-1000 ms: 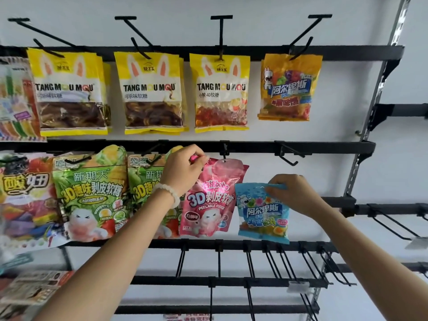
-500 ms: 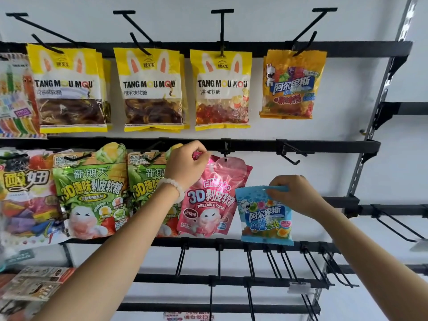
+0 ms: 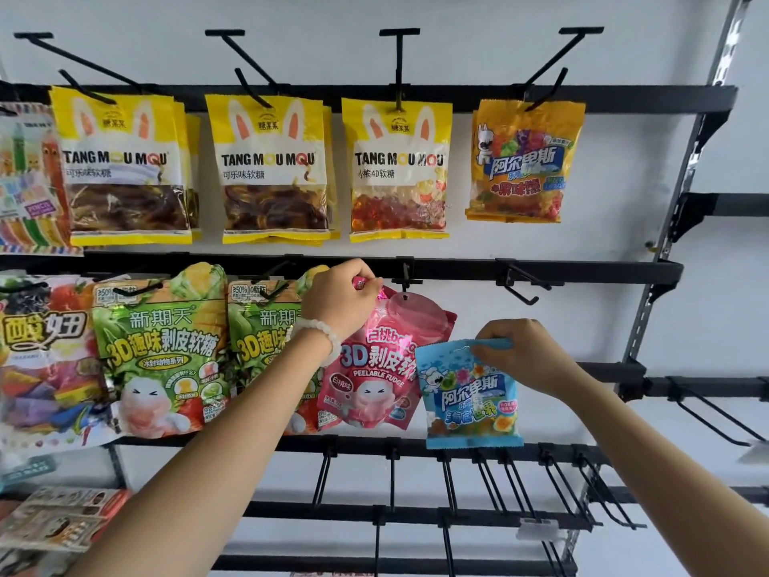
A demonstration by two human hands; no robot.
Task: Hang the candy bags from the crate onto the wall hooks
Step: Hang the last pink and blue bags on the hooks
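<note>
Little has moved since the earlier frames: the pink bag (image 3: 385, 360) has been lifted slightly and turned a little more upright, so that its punched hole now lies just below the middle-rail hook (image 3: 405, 281), and the view has drifted slightly.

The pink bag's top left corner is pinched by the left hand (image 3: 339, 304), fingers curled round it. The blue bag (image 3: 470, 395) is held by its top edge in the right hand (image 3: 516, 354), hanging free in front of the lower rail and well apart from the empty hook (image 3: 522, 285) to the right.

For this step to be done well, the hole should probably be brought level with the hook's tip, the bag kept square to the wall, and the header slid back along the prong until it is seated. The pinch is best kept beside the hole, not over it. The blue bag should be kept clear meanwhile.
</note>
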